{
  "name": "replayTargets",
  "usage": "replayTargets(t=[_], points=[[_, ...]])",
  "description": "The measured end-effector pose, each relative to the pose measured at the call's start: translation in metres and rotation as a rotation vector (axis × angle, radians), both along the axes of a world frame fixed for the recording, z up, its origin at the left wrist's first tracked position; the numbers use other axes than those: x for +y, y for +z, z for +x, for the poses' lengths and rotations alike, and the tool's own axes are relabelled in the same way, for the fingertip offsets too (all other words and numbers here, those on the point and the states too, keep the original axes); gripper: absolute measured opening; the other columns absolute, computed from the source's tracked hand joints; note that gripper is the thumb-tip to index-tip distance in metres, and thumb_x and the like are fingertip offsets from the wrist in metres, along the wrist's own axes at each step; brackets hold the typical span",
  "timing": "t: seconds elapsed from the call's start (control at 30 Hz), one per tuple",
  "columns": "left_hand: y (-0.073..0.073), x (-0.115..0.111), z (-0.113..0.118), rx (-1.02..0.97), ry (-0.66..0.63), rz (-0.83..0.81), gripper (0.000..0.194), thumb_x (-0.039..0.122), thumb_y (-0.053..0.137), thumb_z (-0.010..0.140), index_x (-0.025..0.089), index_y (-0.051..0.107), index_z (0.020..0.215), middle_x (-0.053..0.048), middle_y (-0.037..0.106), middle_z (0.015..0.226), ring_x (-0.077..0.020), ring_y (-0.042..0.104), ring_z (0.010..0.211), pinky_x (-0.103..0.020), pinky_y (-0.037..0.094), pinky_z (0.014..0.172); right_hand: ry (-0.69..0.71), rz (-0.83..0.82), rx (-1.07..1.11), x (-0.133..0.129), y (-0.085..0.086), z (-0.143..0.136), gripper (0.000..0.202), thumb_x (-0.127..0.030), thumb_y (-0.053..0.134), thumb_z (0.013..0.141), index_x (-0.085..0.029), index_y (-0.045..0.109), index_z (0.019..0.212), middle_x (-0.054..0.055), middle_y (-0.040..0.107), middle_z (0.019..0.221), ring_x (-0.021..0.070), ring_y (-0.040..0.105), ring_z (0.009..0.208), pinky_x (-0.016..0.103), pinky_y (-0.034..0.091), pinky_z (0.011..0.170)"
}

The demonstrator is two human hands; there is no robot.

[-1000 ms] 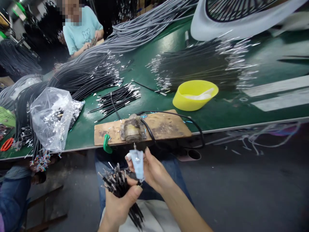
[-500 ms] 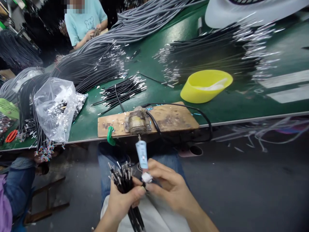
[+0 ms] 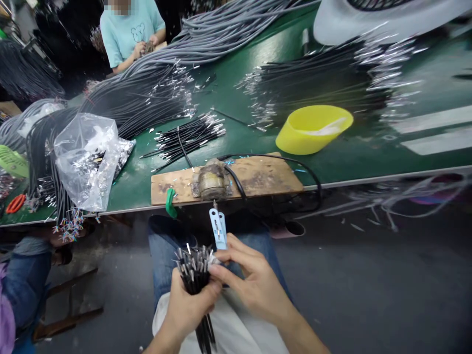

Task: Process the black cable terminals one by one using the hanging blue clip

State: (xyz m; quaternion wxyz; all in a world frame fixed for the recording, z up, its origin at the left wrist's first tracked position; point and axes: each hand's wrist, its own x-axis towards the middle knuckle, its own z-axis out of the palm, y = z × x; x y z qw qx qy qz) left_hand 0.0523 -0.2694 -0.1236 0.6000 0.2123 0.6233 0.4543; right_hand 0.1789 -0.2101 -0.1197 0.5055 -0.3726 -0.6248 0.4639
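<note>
- Clear plastic bag (image 3: 86, 162) of small silvery pieces, on the green table (image 3: 142, 174).
- Left hand (image 3: 188, 305), closed around an upright bundle of thin black cables (image 3: 194, 275) with bare silvery ends, below the table edge.
- Light-blue plastic clip (image 3: 218, 230), at the small round motor's (image 3: 212, 181) shaft.
- Right hand (image 3: 256, 280), fingertips together on a small white wad (image 3: 214, 260) beside the cable ends.

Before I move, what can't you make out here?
All in the head view:
- White piece at the right hand's fingertips: blurred, mostly behind fingers.
- Black cables in the left hand: too overlapped to count.
- Pieces in the clear plastic bag: too small, behind crinkled plastic.
- White fan housing: cut off by the top edge.
</note>
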Motion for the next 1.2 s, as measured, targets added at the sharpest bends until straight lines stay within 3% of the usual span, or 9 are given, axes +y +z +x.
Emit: replayTargets(t=[0.17, 0.3, 0.4, 0.67, 0.77, 0.87, 0.97, 1.03, 1.2], points=[[-0.006, 0.003, 0.001, -0.082, 0.024, 0.041, 0.048, 0.044, 0.079, 0.053, 0.016, 0.050, 0.078, 0.007, 0.046, 0.051, -0.0027, 0.038, 0.038, -0.017, 0.030, 0.038, -0.032, -0.275, 0.391, -0.009, -0.010, -0.015, 0.017, -0.032, 0.065, 0.076, -0.018, 0.065, 0.065, 0.002, 0.053, 0.066, 0.0146, 0.050, 0.062, 0.025, 0.041, 0.054], [-0.009, 0.005, 0.005, -0.163, -0.017, 0.058, 0.047, 0.048, 0.077, 0.055, 0.016, 0.048, 0.073, 0.008, 0.041, 0.044, -0.0021, 0.035, 0.035, -0.017, 0.027, 0.037, 0.085, -0.698, 0.757, -0.014, -0.011, -0.026, 0.027, -0.043, 0.072, 0.066, -0.017, 0.064, 0.064, 0.001, 0.052, 0.062, 0.0116, 0.048, 0.053, 0.022, 0.040, 0.048], [-0.009, 0.005, 0.004, -0.207, -0.057, 0.041, 0.048, 0.050, 0.076, 0.055, 0.016, 0.046, 0.070, 0.006, 0.046, 0.049, -0.0001, 0.032, 0.033, -0.016, 0.024, 0.034, 0.182, -0.836, 0.809, -0.011, -0.008, -0.024, 0.030, -0.043, 0.077, 0.059, -0.016, 0.065, 0.067, -0.001, 0.050, 0.055, 0.0097, 0.044, 0.047, 0.021, 0.037, 0.044], [0.003, 0.007, -0.001, -0.139, -0.079, 0.022, 0.044, 0.048, 0.075, 0.058, 0.014, 0.049, 0.068, 0.006, 0.046, 0.049, 0.0013, 0.028, 0.032, -0.015, 0.021, 0.033, 0.150, -0.492, 0.465, -0.004, -0.012, -0.001, 0.030, -0.040, 0.074, 0.063, -0.017, 0.070, 0.080, 0.004, 0.059, 0.072, 0.0153, 0.054, 0.065, 0.025, 0.045, 0.058], [0.010, 0.008, -0.002, -0.060, -0.056, 0.045, 0.035, 0.037, 0.078, 0.058, 0.013, 0.054, 0.066, 0.005, 0.049, 0.049, -0.0026, 0.039, 0.040, -0.017, 0.033, 0.041, 0.091, -0.432, 0.311, -0.005, -0.010, -0.003, 0.018, -0.034, 0.066, 0.071, -0.016, 0.065, 0.069, 0.003, 0.057, 0.065, 0.0140, 0.051, 0.060, 0.024, 0.043, 0.055], [0.016, 0.009, -0.001, -0.004, -0.057, 0.070, 0.028, 0.030, 0.080, 0.057, 0.013, 0.058, 0.062, -0.001, 0.060, 0.062, -0.0103, 0.054, 0.059, -0.021, 0.045, 0.060, -0.056, -0.322, 0.171, -0.006, -0.007, -0.008, 0.029, -0.033, 0.061, 0.074, -0.017, 0.052, 0.052, -0.002, 0.045, 0.052, 0.0108, 0.042, 0.050, 0.023, 0.035, 0.046], [0.015, 0.008, 0.001, -0.004, -0.076, 0.065, 0.029, 0.032, 0.079, 0.056, 0.014, 0.057, 0.061, -0.001, 0.061, 0.064, -0.0119, 0.054, 0.060, -0.023, 0.045, 0.060, -0.198, -0.260, 0.113, -0.004, -0.008, -0.010, 0.040, -0.035, 0.059, 0.076, -0.018, 0.042, 0.044, -0.003, 0.039, 0.048, 0.0094, 0.036, 0.046, 0.022, 0.031, 0.044], [0.011, 0.006, 0.002, -0.023, -0.080, 0.043, 0.032, 0.035, 0.079, 0.057, 0.015, 0.055, 0.066, 0.001, 0.057, 0.058, -0.0083, 0.049, 0.051, -0.021, 0.040, 0.050, -0.182, -0.289, 0.179, -0.002, -0.011, -0.007, 0.039, -0.041, 0.055, 0.080, -0.017, 0.049, 0.049, -0.002, 0.043, 0.050, 0.0102, 0.040, 0.048, 0.022, 0.034, 0.044], [0.001, 0.005, 0.001, -0.143, -0.151, -0.021, 0.046, 0.049, 0.075, 0.057, 0.017, 0.045, 0.071, 0.005, 0.047, 0.050, 0.0001, 0.028, 0.034, -0.017, 0.020, 0.035, 0.087, -0.263, 0.285, -0.001, -0.017, 0.005, 0.029, -0.046, 0.063, 0.074, -0.017, 0.066, 0.072, 0.003, 0.053, 0.067, 0.0141, 0.049, 0.059, 0.024, 0.041, 0.051]])
